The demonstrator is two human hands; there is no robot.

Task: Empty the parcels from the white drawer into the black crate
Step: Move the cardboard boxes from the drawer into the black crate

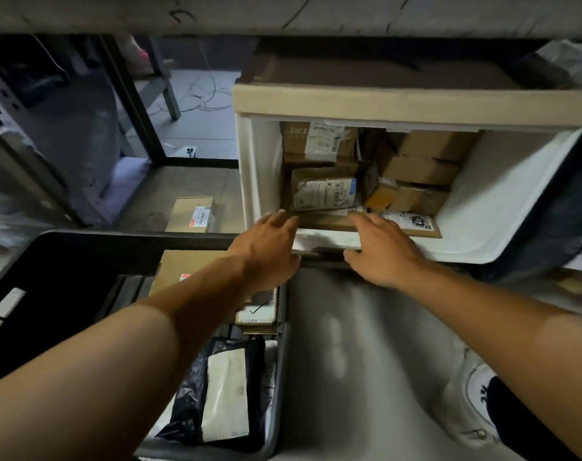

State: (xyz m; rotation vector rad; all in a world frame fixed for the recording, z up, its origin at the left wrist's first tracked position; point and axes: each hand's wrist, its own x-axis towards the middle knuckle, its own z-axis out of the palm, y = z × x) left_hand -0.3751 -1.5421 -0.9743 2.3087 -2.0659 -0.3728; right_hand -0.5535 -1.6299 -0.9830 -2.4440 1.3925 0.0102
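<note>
Head view: both bare arms reach up from the bottom of the frame to the front edge of the drawer.
White drawer [502,207]: pulled open at right of centre, under a tan shelf board [416,103].
Parcels in drawer: brown cardboard boxes piled at the back; a labelled box [324,189] at middle left; a flat carton [412,224] with a black printed mark lies along the front.
Left hand [266,247]: fingers straight and spread, gripping nothing, tips at the drawer's front left corner.
Right hand [382,247]: fingers extended and relaxed, gripping nothing, tips over the flat carton's near edge.
Black crate [26,277]: lower left, beside the drawer, holding a brown box [183,267], a black poly mailer [186,404] and a white envelope [226,394].
Small labelled box [193,214]: on the dark shelf above the crate.
White shoe [476,397]: lower right on the grey floor.
</note>
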